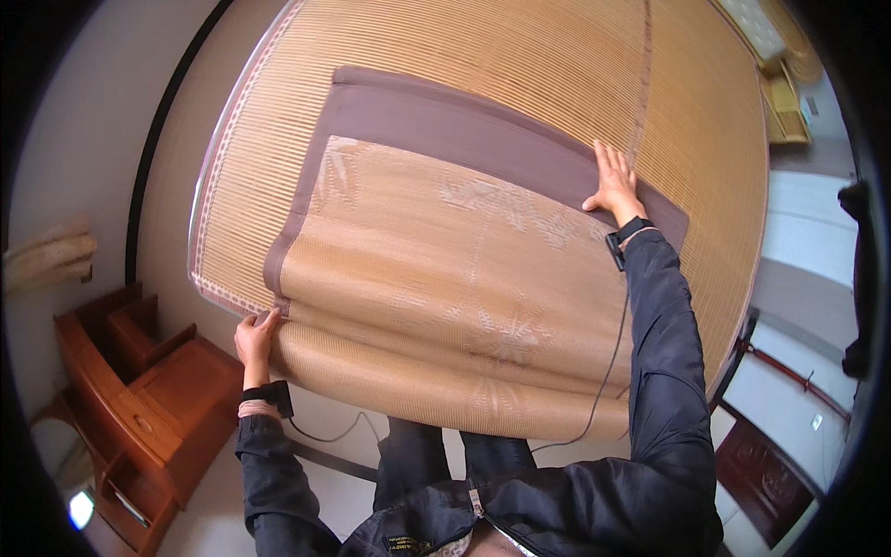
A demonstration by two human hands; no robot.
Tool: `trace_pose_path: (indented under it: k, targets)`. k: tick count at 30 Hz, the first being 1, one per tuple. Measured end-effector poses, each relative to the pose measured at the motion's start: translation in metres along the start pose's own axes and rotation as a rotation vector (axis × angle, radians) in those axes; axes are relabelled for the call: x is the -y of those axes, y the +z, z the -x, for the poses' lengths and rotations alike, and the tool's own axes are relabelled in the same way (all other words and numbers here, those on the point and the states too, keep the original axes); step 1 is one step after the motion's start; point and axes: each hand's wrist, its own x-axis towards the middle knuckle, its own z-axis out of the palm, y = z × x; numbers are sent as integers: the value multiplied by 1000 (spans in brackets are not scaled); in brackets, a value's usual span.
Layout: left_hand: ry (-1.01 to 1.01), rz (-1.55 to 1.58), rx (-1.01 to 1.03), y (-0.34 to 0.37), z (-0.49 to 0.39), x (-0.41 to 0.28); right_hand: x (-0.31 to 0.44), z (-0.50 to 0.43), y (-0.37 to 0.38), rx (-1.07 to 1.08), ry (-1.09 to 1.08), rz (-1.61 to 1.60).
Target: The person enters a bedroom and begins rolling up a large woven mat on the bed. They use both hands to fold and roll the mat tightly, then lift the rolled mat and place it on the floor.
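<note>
A tan woven mat (pixel 418 230) with a brown fabric border (pixel 459 125) and pale leaf patterns lies over a slatted bamboo sleeping mat (pixel 243 181). Its near part buckles into a fold and hangs over the bed's front edge. My left hand (pixel 256 341) grips the woven mat's left border at the bed's near left corner. On the right, my right hand (pixel 615 182) presses flat on the far brown border with its fingers spread. Each wrist carries a black strapped device with a thin cable.
At the left stands a reddish wooden cabinet (pixel 160 397) with drawers and shelves. A yellowish open drawer (pixel 786 104) is by the bed's far right. A dark wooden panel (pixel 762 473) shows at the lower right. A loose cable (pixel 598 404) crosses the woven mat near my right arm.
</note>
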Motion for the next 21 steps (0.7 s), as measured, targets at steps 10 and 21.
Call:
trace_pose_path:
  k: [10,21]
  targets:
    - [-28,17,2,-7,9,-12,-8,-37,-18,70,61,-75]
    - [-2,34,-39,-6,10,-8,-20,-33,-15,36,-24,-218]
